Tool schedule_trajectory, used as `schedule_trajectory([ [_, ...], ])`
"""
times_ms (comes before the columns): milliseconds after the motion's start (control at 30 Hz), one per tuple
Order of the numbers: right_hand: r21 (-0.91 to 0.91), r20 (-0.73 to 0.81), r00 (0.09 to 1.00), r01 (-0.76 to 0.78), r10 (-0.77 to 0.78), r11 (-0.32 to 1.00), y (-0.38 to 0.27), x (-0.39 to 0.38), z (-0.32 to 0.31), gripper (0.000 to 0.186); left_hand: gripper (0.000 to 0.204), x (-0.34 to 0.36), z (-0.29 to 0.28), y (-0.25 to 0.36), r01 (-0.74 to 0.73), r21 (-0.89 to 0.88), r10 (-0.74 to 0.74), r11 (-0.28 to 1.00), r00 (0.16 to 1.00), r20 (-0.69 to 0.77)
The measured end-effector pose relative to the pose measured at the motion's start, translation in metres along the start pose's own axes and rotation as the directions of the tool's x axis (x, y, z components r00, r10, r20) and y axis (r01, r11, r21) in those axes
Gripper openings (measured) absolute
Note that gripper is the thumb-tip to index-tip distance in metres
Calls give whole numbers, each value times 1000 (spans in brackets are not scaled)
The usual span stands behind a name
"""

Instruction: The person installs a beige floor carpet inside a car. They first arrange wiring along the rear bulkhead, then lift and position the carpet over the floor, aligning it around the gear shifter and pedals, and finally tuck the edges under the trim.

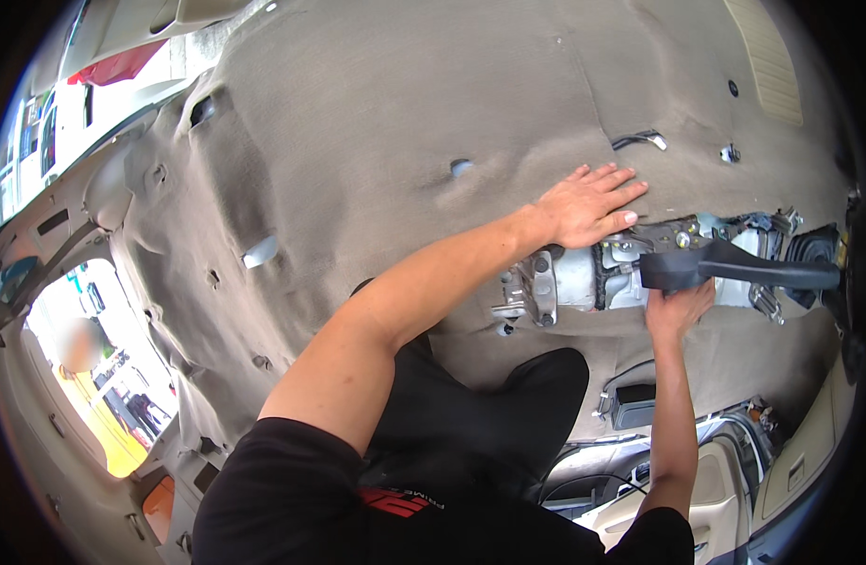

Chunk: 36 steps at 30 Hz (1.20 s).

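My left hand (591,202) lies open, palm down with fingers spread, on grey-beige carpet (376,141), at the upper edge of an opening with exposed metal brackets (543,287) and fittings. My right hand (678,303) comes up from below, its fingers curled at the underside of a long black plastic piece (673,268) shaped like a lever, which partly hides them. That piece spans the opening toward a black rubber boot (809,250) at the right.
Cable ends (640,138) poke through the carpet above; a dark bin (631,405) and wiring lie below. A cream door panel (706,508) stands at lower right. Another person in yellow (99,414) is outside the left window opening.
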State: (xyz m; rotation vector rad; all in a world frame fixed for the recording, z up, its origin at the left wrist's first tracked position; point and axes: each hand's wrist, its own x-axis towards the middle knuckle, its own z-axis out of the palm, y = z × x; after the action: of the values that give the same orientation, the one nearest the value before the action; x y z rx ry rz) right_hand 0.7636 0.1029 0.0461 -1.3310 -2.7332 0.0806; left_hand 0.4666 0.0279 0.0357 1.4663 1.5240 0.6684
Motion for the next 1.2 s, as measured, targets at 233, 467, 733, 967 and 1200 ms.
schedule_trajectory([
  [233,3,26,999,-23,23,1000,2,0,3,89,36,-82,-64,-74,410,-43,-375,911,780,-500],
  [467,252,-140,989,-10,47,968,22,-17,-2,63,45,-148,-50,-94,520,-184,-551,834,774,-311],
  [733,686,-102,963,249,-248,684,-143,16,-111,31,44,-140,-59,-109,674,-92,-676,733,706,-213],
  [967,570,390,656,380,-647,729,-268,119,-4,51,41,-133,-116,-114,576,-523,-568,629,799,197],
  [1200,309,586,381,711,-715,632,-267,117,-24,101,37,-143,-108,-119,569,-509,-532,646,814,234],
])
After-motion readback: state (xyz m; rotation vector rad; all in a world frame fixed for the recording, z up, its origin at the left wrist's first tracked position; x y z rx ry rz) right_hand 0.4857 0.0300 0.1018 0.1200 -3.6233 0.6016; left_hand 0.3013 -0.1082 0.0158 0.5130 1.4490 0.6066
